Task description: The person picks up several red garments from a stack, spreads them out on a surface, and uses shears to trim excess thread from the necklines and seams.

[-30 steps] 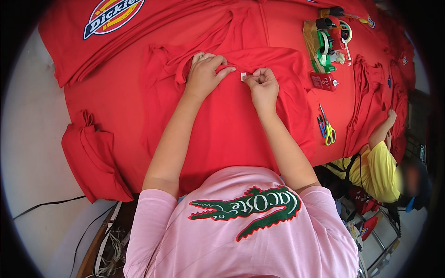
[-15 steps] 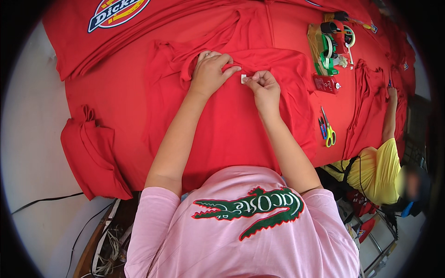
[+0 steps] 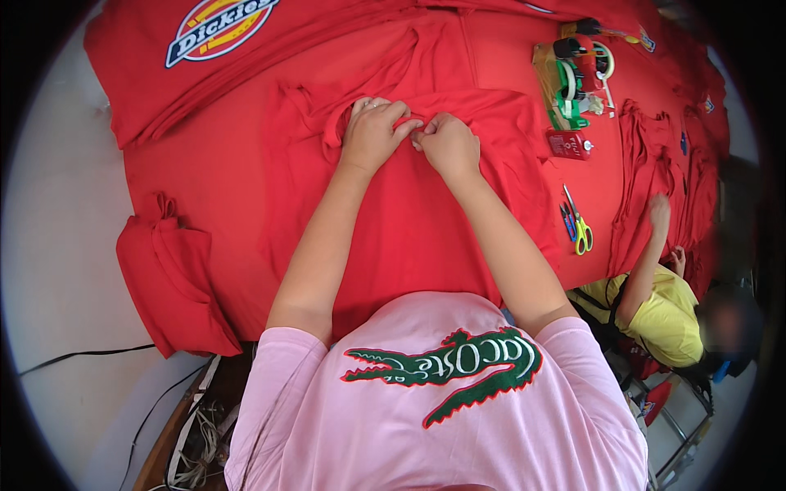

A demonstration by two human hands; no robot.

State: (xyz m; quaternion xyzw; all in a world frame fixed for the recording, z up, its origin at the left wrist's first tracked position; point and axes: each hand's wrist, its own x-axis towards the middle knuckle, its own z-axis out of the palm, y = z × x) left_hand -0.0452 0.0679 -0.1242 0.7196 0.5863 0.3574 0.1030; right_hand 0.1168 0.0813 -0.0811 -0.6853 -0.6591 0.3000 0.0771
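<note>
A red knit garment (image 3: 401,221) lies spread in front of me, with loose folds around its upper part. My left hand (image 3: 375,135) is closed on a rolled edge of this garment, its thumb pointing right. Close beside that thumb, my right hand (image 3: 450,147) is pinched at the same edge, its fingertips almost touching the left thumb. Whatever lies between the right fingertips is hidden by the fingers; the small white label seen earlier does not show clearly now.
To the right lie yellow-handled scissors (image 3: 582,233), blue thread snips (image 3: 567,221), a red box (image 3: 570,145) and a green tape dispenser (image 3: 566,114). A folded red garment (image 3: 168,278) hangs at the left edge. A co-worker in yellow (image 3: 663,315) handles red garments (image 3: 647,180) at far right.
My right hand has moved left and up to the garment's edge, bringing its fingertips to the left thumb. The white label has gone from sight. The co-worker's arm has shifted.
</note>
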